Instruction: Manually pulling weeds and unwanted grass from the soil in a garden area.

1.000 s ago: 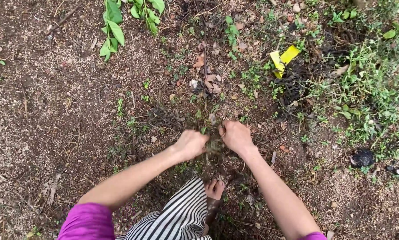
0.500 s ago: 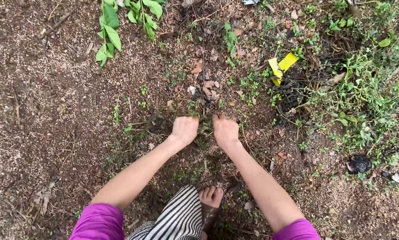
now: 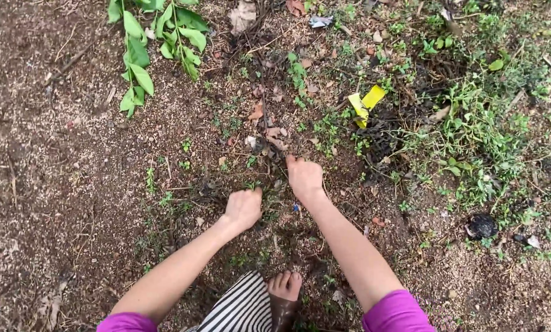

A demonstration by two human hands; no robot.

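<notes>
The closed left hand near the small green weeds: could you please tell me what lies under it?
Bare brown soil and small green weeds surround the closed left hand; whatever sits directly beneath it is covered.

The ground [image 3: 60,178] is showing as coarse, gritty soil, matt and brown, mixed with fine gravel and dry twigs. Dry leaves [image 3: 269,132] are lying on it, papery, curled and dull tan. The leafy branch [image 3: 146,49] is presenting smooth, slightly glossy green leaves. The yellow scrap [image 3: 364,104] is looking like thin plastic or paper, smooth and bright; which of the two cannot be told. The skirt [image 3: 238,307] is appearing as woven cloth, matt, in black and white stripes. The sleeve [image 3: 395,313] is showing as soft matt purple cloth. The round black object [image 3: 481,226] is looking rough and dull
</notes>
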